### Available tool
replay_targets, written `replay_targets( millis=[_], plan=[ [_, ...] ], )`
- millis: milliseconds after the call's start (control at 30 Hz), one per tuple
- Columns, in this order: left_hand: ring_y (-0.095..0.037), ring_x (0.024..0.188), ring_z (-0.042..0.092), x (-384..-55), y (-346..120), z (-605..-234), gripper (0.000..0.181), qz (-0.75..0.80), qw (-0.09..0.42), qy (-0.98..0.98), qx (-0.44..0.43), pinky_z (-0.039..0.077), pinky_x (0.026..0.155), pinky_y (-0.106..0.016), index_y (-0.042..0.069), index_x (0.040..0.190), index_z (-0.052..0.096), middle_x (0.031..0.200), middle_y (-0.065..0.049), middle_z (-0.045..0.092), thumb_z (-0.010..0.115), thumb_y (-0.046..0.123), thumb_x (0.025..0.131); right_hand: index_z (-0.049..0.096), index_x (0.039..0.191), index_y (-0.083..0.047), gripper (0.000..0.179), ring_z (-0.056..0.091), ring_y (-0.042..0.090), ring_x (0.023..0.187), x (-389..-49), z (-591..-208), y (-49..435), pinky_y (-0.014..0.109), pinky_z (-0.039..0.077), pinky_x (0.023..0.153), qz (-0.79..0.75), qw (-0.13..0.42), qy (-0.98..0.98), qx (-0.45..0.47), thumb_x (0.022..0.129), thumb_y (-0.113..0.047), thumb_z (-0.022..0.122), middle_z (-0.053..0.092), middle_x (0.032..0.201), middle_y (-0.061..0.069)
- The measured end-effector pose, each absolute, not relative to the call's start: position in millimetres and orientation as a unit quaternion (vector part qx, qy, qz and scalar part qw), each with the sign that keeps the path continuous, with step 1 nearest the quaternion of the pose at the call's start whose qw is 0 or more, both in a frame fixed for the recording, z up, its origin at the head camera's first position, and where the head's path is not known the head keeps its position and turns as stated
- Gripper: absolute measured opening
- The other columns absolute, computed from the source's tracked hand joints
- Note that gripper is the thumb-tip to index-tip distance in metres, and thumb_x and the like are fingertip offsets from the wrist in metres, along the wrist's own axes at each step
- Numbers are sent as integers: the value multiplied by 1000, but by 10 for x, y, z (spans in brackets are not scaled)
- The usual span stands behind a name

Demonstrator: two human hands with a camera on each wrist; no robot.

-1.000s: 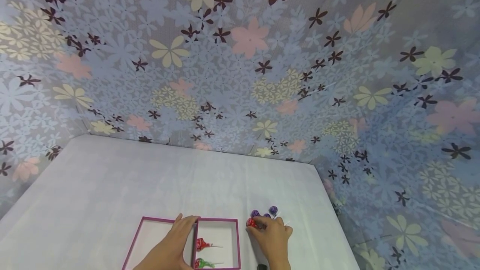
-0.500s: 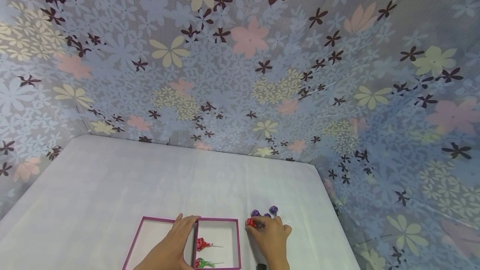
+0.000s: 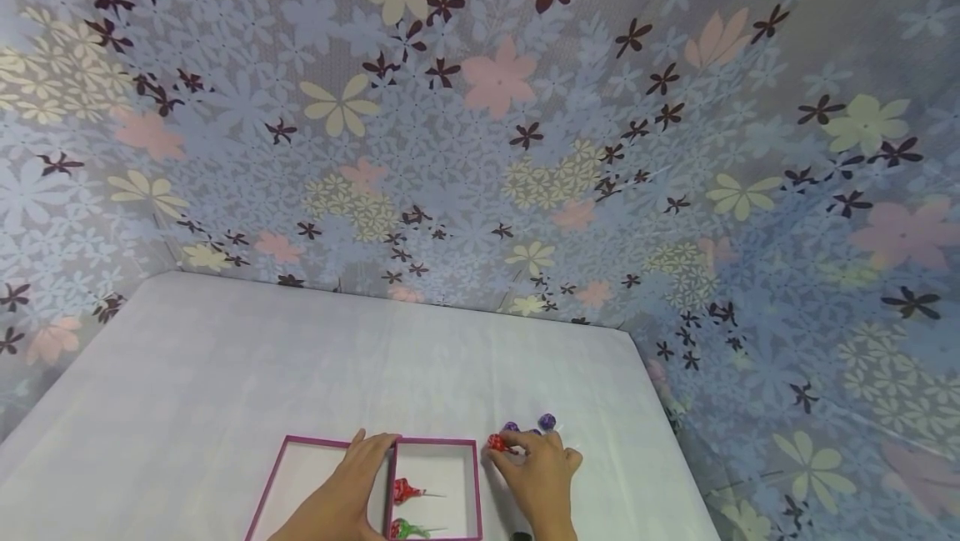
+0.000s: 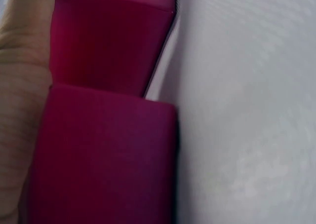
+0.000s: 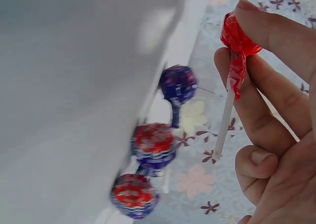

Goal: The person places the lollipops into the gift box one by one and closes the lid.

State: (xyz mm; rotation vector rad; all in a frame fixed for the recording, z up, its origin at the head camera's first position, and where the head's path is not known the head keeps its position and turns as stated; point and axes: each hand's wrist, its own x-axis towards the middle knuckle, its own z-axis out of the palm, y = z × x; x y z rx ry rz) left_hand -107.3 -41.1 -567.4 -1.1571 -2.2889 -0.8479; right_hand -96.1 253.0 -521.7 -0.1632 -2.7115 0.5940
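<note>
My left hand (image 3: 341,483) grips the magenta-edged box (image 3: 437,442) by its left side, fingers at the far rim and thumb at the near end. In the left wrist view its magenta outer walls (image 4: 103,155) show beside the hand. Inside lie a red lollipop (image 3: 407,490) and a green lollipop (image 3: 405,528). My right hand (image 3: 543,474) pinches another red lollipop (image 5: 238,36) between thumb and fingers, just right of the box. Its white stick hangs down in the right wrist view. Several purple-wrapped lollipops (image 5: 178,84) lie on the table behind that hand.
A second magenta-edged box part (image 3: 311,441) stands against the box's left side, partly under my left arm. The white table (image 3: 337,358) extends to the back, where a flower-patterned cloth (image 3: 450,191) hangs behind and at the right.
My right hand has moved slightly left and up with the red lollipop, away from the purple ones. The left hand has stayed in place on the box.
</note>
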Motion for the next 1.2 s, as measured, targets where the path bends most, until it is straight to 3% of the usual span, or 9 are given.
replay_targets(
  millis=[200,467,733,1000,1200],
  plan=[
    [-39,111,57,-1096,-403,-5676,124,-304,236,-821,-423,-9,122,-16,-14,134,41,124,-23,58,53,92,71,80,88,-30,26,48,7,80,-934,-5128,2483,44,23,78,206,210,-955,-39,68,-40,93,74,82,-18],
    [-39,112,57,-1102,-420,-5656,124,-302,229,-824,-421,-10,122,-18,-14,134,42,124,-23,58,57,91,70,79,88,-31,25,46,5,79,-910,-5058,2408,43,23,78,205,229,-951,-17,68,-38,93,74,82,-19],
    [-43,112,56,-1098,-422,-5683,128,-309,227,-824,-418,-9,122,-17,-15,134,41,124,-27,59,74,84,60,80,88,-30,27,46,7,80,-901,-4995,2320,44,23,78,190,228,-954,-28,66,-38,94,74,82,-16],
    [-44,113,55,-1098,-416,-5683,127,-316,219,-823,-418,-9,122,-17,-15,136,40,125,-27,58,54,92,69,80,88,-31,28,46,6,79,-902,-4932,2262,44,23,77,195,239,-951,-25,65,-38,94,74,82,-18],
    [-44,113,55,-1075,-430,-5664,127,-318,202,-832,-407,-10,120,-13,-14,135,41,126,-26,58,59,91,67,80,89,-34,25,44,2,80,-918,-4876,2108,42,23,78,222,223,-949,1,68,-38,92,73,84,-23]
  ],
)
